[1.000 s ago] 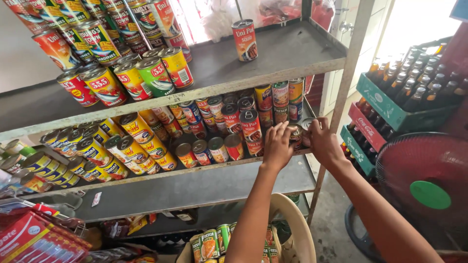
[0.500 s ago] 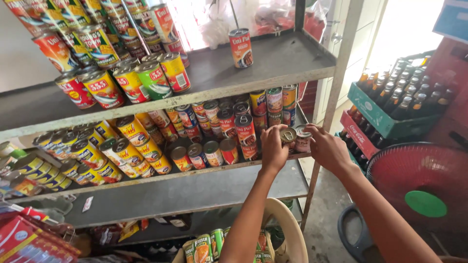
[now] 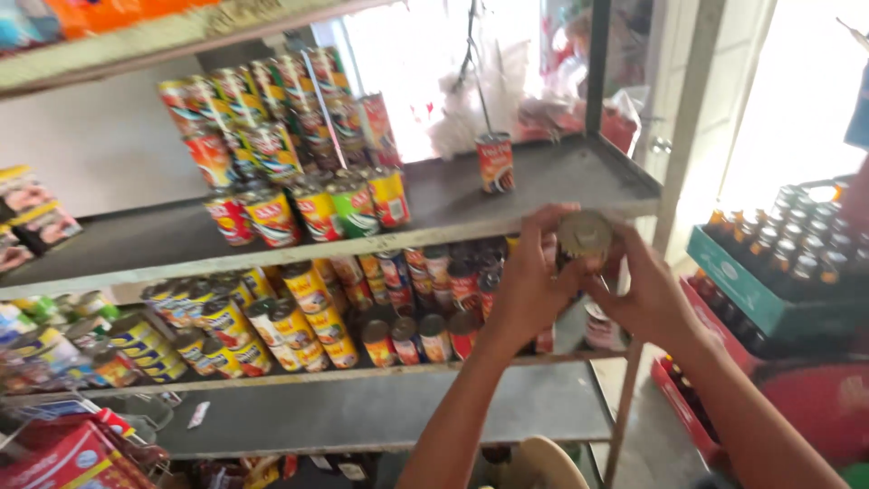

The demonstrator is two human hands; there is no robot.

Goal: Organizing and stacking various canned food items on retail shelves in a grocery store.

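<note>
Both my hands hold one tin can with its metal end facing me, raised to the front edge of the upper grey shelf. My left hand grips it from the left, my right hand from the right and below. A single red-labelled can stands alone on that shelf behind the held can. Stacked cans with red, yellow and green labels fill the shelf's left part. More cans line the shelf below, behind my forearms.
A green crate of brown bottles sits on a red crate at the right. A metal upright post stands at the shelf's right end. Packets lie at the bottom left, and a basket rim shows under my arms.
My hands have lifted the can from the middle shelf's right end up to the edge of the upper shelf. The view has tilted upward and moved closer.
</note>
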